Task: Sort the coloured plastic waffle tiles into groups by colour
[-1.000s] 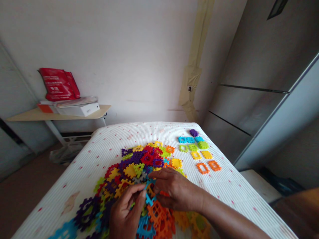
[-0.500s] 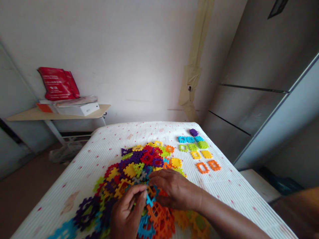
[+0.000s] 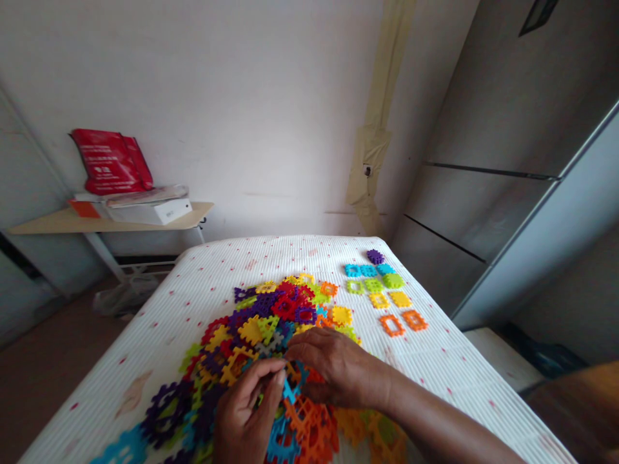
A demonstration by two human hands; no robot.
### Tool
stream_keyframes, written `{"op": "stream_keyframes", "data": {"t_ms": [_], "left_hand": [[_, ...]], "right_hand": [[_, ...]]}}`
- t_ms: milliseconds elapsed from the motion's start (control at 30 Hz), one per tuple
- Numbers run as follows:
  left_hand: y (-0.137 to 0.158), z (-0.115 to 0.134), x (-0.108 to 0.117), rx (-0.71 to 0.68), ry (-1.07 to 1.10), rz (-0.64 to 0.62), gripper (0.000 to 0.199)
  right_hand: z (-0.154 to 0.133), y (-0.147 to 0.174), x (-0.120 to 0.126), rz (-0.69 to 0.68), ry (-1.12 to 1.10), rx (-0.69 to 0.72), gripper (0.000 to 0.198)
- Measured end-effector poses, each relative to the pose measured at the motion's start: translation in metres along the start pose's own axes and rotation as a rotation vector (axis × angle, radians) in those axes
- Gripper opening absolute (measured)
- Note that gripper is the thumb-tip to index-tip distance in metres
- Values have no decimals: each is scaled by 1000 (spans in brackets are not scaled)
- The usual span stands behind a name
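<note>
Thin, matte, plastic-looking pieces with toothed edges, some solid, some open frames, make a jumbled heap (image 3: 265, 303) on a ribbed white cloth (image 3: 159, 335) dotted red; sorted pieces (image 3: 373, 285) lie flat in short colour rows at the right. Over the heap's near part, the left hand (image 3: 246, 412) has its thumb-and-finger grip pinched on a small blue piece (image 3: 290, 391). The right hand (image 3: 338, 370) arches beside it, its grip unclear. Compared with a second ago, the right forefinger is more curled; the rows are unchanged.
</note>
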State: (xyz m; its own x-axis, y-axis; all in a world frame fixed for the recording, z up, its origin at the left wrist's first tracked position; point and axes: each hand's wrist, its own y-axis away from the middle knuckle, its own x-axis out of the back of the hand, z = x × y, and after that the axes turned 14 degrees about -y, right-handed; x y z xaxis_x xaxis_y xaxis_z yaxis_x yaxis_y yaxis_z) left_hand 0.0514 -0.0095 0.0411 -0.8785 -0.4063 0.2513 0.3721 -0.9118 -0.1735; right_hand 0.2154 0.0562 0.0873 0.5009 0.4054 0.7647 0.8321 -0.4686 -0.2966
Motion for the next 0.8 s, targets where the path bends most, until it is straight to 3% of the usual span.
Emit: {"op": "stream_keyframes", "data": {"t_ms": [533, 800], "left_hand": [[-12, -17, 5, -140, -181, -144, 21], [-12, -13, 4, -120, -140, -89, 22]], "right_hand": [[5, 0, -10, -82, 115, -75, 46], [4, -2, -10, -29, 144, -25, 49]]}}
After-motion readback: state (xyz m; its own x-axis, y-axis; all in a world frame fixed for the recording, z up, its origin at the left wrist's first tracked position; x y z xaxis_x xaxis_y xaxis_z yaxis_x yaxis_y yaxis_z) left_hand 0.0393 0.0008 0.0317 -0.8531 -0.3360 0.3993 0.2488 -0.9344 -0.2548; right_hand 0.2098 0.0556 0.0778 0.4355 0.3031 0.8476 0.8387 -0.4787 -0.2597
